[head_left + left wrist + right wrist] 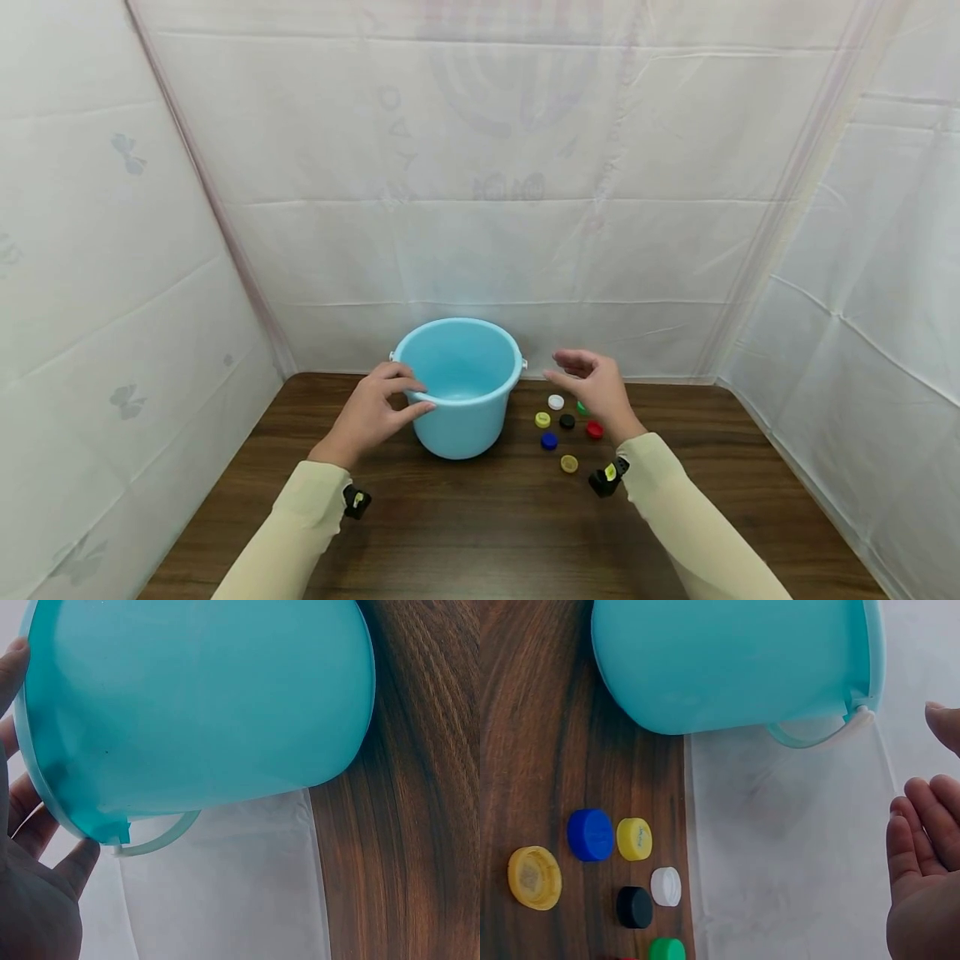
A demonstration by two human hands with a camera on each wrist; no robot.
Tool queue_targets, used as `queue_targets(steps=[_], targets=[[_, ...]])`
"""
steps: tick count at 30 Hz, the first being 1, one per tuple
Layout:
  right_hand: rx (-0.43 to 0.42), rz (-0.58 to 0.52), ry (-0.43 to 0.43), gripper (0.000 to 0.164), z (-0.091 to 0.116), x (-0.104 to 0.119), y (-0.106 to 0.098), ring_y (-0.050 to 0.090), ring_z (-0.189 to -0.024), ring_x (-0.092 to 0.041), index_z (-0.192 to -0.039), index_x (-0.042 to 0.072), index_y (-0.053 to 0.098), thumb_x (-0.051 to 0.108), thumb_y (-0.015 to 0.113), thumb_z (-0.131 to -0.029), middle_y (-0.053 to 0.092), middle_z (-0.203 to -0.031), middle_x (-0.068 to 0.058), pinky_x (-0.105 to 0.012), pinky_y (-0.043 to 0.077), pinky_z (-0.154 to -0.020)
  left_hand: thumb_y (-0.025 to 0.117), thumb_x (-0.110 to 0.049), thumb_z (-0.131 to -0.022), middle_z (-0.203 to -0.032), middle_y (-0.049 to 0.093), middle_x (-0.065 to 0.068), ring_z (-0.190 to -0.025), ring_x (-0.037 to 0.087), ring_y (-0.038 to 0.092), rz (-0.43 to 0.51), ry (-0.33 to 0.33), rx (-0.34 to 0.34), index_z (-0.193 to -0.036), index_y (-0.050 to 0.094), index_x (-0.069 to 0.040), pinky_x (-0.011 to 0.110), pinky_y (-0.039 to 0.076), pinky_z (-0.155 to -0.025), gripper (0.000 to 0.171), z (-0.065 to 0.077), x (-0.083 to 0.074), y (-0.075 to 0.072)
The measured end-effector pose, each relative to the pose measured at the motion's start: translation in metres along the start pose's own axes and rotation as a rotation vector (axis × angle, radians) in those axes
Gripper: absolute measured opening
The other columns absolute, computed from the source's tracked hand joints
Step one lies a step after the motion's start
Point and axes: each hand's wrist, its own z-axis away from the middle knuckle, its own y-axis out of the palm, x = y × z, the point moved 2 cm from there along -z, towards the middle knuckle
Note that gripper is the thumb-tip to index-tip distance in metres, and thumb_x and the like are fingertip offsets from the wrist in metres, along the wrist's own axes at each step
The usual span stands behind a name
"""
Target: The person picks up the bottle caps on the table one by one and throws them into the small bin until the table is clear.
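The rim of a round, light-blue plastic bucket (459,433), stood upright on a dark brown wood-grain table (480,525) near white sheeting (480,258), is pinched between the thumb and fingers of the left hand (372,412). To the bucket's right, the right hand (597,389) is held raised, its fingers loosely curved and apart from the thumb, with nothing grasped. Near it, small round plastic caps (567,422) in white, two yellows, black, blue, green and red are scattered on the table
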Motion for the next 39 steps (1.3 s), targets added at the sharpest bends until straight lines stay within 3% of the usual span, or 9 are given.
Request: queue_targets(steps=[10,18,25,31,39], targets=[[-0.012,0.012,0.022,0.049,0.012,-0.015,0.002,0.067,-0.118,-0.03,-0.124,0.01,0.073,0.034,0.087,-0.084,0.072,-0.128,-0.009,-0.022,0.057,-0.093,0.087,-0.035,-0.082,-0.106,0.063,-0.007,-0.105,0.012,0.055,0.007,0.001,-0.013,-0.098,0.081,-0.023,0.043,0.056,-0.098,0.021,0.001,0.0,0.001],[0.01,0.043,0.072,0.049,0.026,-0.03,0.004,0.063,-0.125,-0.033,-0.132,0.007,0.067,0.025,0.083,-0.089,0.068,-0.134,-0.012,-0.046,0.053,-0.106,0.087,-0.035,-0.082,-0.106,0.063,-0.008,-0.104,0.012,0.055,0.009,0.002,-0.014,-0.098,0.08,-0.023,0.044,0.056,-0.099,0.021,0.002,0.001,-0.001],[-0.003,0.052,0.077,0.047,0.034,-0.046,0.007,0.066,-0.119,-0.034,-0.123,0.012,0.073,0.035,0.087,-0.084,0.072,-0.126,-0.011,-0.034,0.059,-0.096,0.088,-0.033,-0.082,-0.106,0.063,-0.007,-0.105,0.013,0.055,0.013,0.006,-0.015,-0.097,0.08,-0.023,0.045,0.056,-0.099,0.02,0.001,0.001,0.0],[0.009,0.036,0.094,0.046,0.043,-0.061,0.009,0.068,-0.115,-0.036,-0.12,0.009,0.075,0.031,0.089,-0.082,0.072,-0.125,-0.018,-0.022,0.057,-0.09,0.088,-0.034,-0.082,-0.106,0.063,-0.007,-0.105,0.013,0.055,0.01,-0.001,-0.008,-0.097,0.08,-0.023,0.043,0.057,-0.095,0.02,0.0,0.0,0.001],[0.022,0.04,0.153,0.051,0.052,-0.075,0.012,0.068,-0.116,-0.035,-0.124,0.004,0.072,0.032,0.088,-0.083,0.071,-0.126,-0.018,-0.039,0.059,-0.096,0.088,-0.033,-0.082,-0.106,0.063,-0.007,-0.106,0.013,0.055,0.001,-0.002,-0.012,-0.097,0.081,-0.022,0.044,0.057,-0.095,0.021,0.0,0.001,0.001]])
